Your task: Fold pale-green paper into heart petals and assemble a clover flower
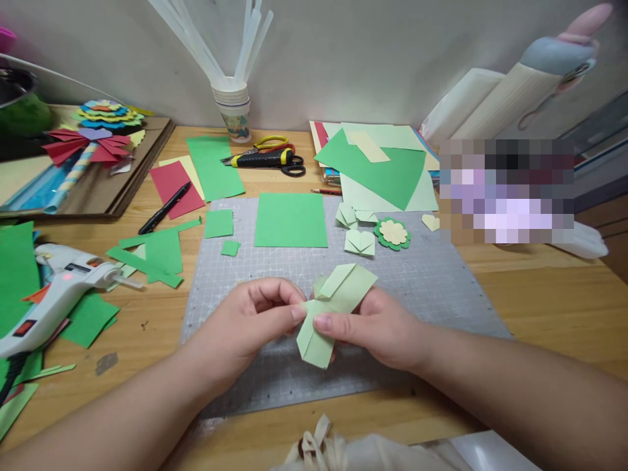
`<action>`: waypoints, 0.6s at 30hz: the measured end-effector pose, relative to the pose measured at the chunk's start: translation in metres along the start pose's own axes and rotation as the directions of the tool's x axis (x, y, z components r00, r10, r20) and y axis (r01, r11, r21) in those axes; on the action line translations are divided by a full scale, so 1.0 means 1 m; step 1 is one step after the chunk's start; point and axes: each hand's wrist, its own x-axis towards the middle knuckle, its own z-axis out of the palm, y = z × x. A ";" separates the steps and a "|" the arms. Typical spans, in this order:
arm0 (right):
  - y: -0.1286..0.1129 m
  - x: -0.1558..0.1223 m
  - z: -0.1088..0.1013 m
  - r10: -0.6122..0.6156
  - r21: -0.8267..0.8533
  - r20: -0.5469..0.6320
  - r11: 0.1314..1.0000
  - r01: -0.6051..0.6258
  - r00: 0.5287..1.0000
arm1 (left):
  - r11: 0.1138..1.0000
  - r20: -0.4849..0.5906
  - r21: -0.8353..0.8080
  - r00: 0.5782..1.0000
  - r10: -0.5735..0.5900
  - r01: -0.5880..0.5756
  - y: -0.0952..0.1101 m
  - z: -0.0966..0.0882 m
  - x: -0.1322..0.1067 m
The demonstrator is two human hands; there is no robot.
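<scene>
A folded piece of pale green paper [343,294] is held above the grey cutting mat [417,353]. My right hand [383,327] grips it from the right, thumb pressed on its front and fingers behind. My left hand [265,314] pinches its left edge between thumb and forefinger. Just beyond lie a folded paper heart [360,243], more folded pale green pieces [346,216] and a green paper flower [392,233] with a cream centre. A green paper square [291,220] rests on the mat behind my hands, with smaller green pieces [219,224] to its left.
On the left are a white glue gun [73,288], green scraps [164,252] and a black pen [164,208] on red paper. Scissors [293,167], a black and yellow cutter [260,159] and a paper cup [235,118] of clear sticks stand farther back. Paper sheets [383,170] are piled back right.
</scene>
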 end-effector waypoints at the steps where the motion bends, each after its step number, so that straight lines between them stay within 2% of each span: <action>1: 0.000 0.000 0.000 0.004 0.007 0.003 1.000 -0.004 1.000 | 1.000 0.001 -0.002 1.000 0.010 -0.010 0.000 0.001 0.000; 7: -0.001 0.001 -0.001 0.004 -0.028 0.013 1.000 -0.003 1.000 | 0.985 -0.046 0.146 0.994 0.095 -0.088 0.002 0.006 -0.001; 10: 0.000 0.001 -0.001 -0.048 -0.084 0.001 0.995 0.048 0.999 | 0.974 -0.062 0.205 0.992 0.107 -0.092 0.002 0.006 -0.001; 14: 0.000 0.002 -0.002 -0.105 -0.215 -0.001 0.971 0.103 0.994 | 0.979 -0.053 0.183 0.993 0.102 -0.090 0.002 0.004 0.001; 18: -0.001 0.001 -0.001 -0.090 -0.302 -0.016 0.950 0.081 0.996 | 0.975 -0.082 0.205 0.991 0.106 -0.087 0.001 0.003 0.001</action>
